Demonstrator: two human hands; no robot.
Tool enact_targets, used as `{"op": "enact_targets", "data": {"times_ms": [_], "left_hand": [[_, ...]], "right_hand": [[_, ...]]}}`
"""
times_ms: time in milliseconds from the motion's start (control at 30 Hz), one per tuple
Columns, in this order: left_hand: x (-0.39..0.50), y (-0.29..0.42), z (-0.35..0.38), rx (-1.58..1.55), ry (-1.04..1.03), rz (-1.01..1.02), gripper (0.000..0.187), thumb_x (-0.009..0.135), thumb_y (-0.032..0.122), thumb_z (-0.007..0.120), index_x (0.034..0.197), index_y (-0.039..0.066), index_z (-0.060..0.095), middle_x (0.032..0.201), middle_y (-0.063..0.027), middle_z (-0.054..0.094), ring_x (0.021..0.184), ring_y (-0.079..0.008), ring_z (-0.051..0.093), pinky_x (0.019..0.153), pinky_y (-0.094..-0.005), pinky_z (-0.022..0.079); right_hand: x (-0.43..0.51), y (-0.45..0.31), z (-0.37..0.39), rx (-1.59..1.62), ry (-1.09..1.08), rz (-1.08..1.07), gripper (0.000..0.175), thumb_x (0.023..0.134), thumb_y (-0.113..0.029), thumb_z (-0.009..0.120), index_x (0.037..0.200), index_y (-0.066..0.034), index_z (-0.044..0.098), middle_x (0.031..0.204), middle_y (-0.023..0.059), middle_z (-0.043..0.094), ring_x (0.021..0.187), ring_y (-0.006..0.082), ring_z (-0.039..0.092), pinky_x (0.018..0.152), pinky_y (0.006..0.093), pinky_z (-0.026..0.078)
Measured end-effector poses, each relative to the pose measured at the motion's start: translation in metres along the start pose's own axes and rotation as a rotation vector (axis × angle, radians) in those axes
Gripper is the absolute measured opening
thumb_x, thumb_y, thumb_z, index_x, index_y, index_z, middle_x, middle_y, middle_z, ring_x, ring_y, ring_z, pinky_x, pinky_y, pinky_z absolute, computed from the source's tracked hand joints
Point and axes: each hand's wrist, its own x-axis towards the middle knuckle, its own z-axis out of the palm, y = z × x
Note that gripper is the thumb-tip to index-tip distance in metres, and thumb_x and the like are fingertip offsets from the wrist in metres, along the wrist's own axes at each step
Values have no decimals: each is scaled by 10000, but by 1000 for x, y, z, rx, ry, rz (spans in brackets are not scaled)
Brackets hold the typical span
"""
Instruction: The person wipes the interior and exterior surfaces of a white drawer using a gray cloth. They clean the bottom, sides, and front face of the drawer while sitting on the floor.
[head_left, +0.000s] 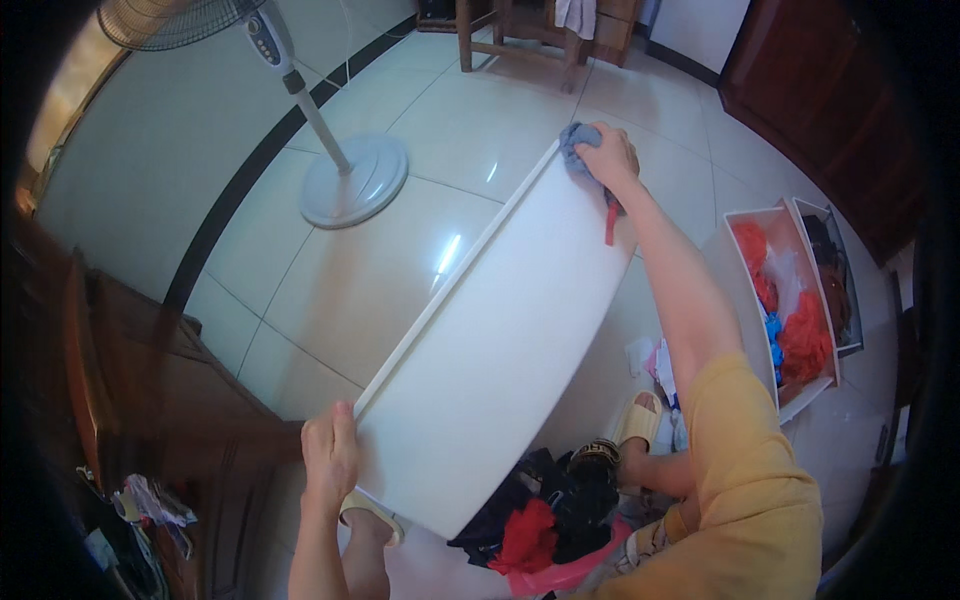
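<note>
A long white panel-like piece, possibly a drawer or bin side (487, 330), lies slantwise before me, with a raised rim along its far left edge. At its upper right corner my right hand (611, 154) presses a bunched grey-blue cloth (579, 146); a red strip (611, 223) hangs below that hand. My left hand (330, 450) grips the near left corner of the white piece. Dark clothes (585, 510) and a red cloth or bag (527, 536) lie in a pink basin (551, 579), beside the piece's near end.
A standing fan (352, 180) stands on the tiled floor at upper left. At right are an open white drawer or bin (735, 277) of red and blue bags and a second container (855, 300). Wooden furniture (187, 397) borders the left; a wooden stool (465, 45) stands beyond.
</note>
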Motion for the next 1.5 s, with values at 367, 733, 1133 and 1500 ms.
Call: {"op": "enact_targets", "data": {"times_ms": [367,733,1133,1500], "left_hand": [[16,2,2,38,-20,-55,508,1016,308,452,703,-83,534,554,-218,427,514,-219,424,539,-452,379],[19,-2,3,179,50,10,501,1010,308,434,706,-73,551,599,-264,488,551,-416,518,571,-489,390],[12,-8,0,62,61,73,471,1009,277,453,688,-62,513,576,-240,435,498,-353,438,541,-464,368],[2,5,-2,90,18,-24,541,1016,364,409,748,-74,579,666,-268,543,636,-440,536,646,-490,432]], "right_hand": [[-22,-20,19,-108,122,-632,408,780,-193,702,1182,-149,647,1160,155,580,1071,380,573,902,476,505],[-211,-107,3,207,-189,-997,373,694,-209,727,1049,-133,639,1138,113,550,1003,340,563,779,462,536],[-5,-24,8,-33,-45,-426,465,819,-180,697,1271,-152,594,1271,143,544,1149,371,537,961,481,470],[-162,-81,11,-18,-17,-815,489,727,-157,763,1184,-117,593,1179,135,521,1058,367,516,822,477,480]]}}
